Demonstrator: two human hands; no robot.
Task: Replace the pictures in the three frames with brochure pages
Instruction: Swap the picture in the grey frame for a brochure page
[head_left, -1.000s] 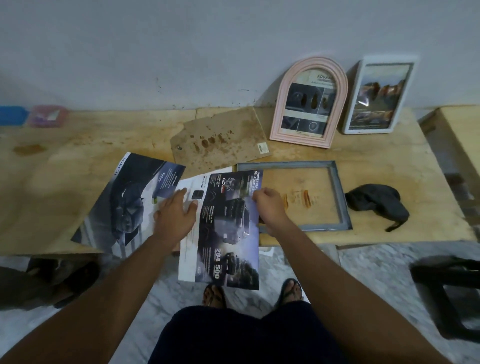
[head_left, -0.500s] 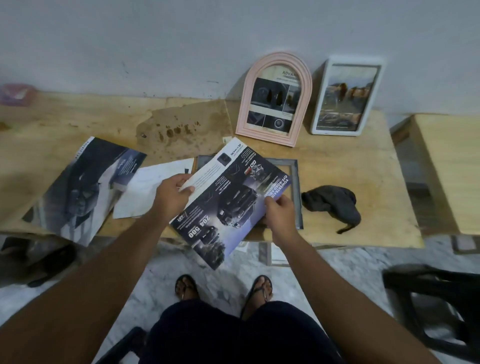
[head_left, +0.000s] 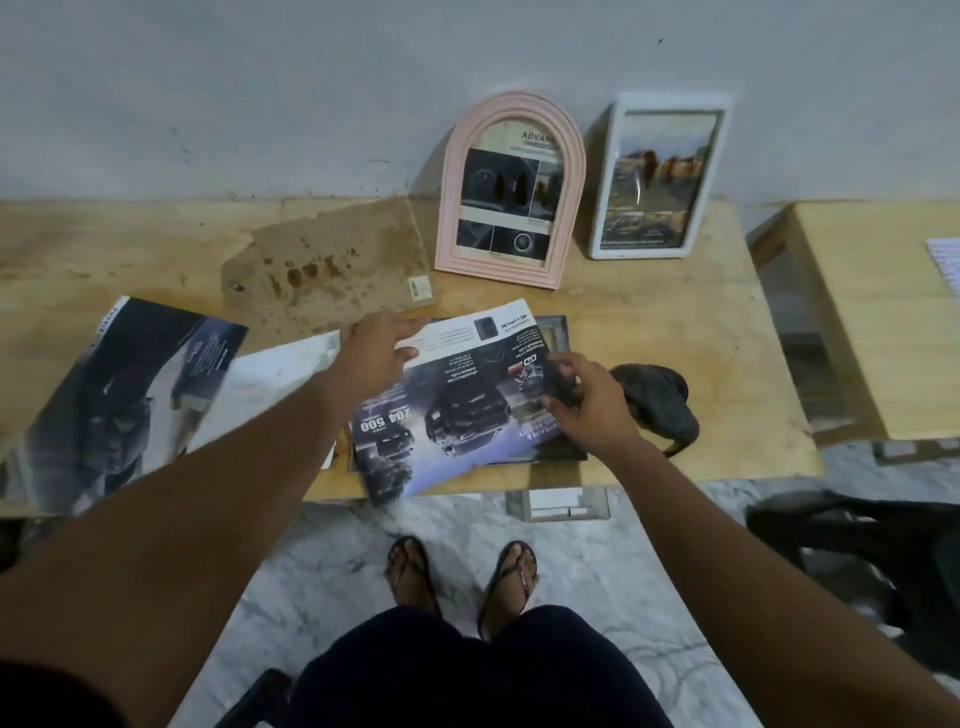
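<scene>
A dark car brochure page (head_left: 457, 400) lies over the grey rectangular frame (head_left: 558, 332), which rests flat on the wooden table (head_left: 675, 332) and shows only at its right side and near edge. My left hand (head_left: 376, 351) rests with spread fingers on the page's far left corner. My right hand (head_left: 584, 402) presses fingertips on the page's right side. A pink arched frame (head_left: 511, 189) and a white rectangular frame (head_left: 660, 176) lean upright against the wall, each with a printed page inside.
A stained brown backing board (head_left: 327, 270) lies behind the page. A larger dark brochure (head_left: 119, 400) and a white sheet (head_left: 270, 384) lie at the left. A black cloth (head_left: 657, 400) sits right of the grey frame. A second table (head_left: 878, 312) stands at the right.
The brochure page was lifted from the table's left part, carried right and laid over the grey frame. My left hand has let go of its edge and now lies flat on it.
</scene>
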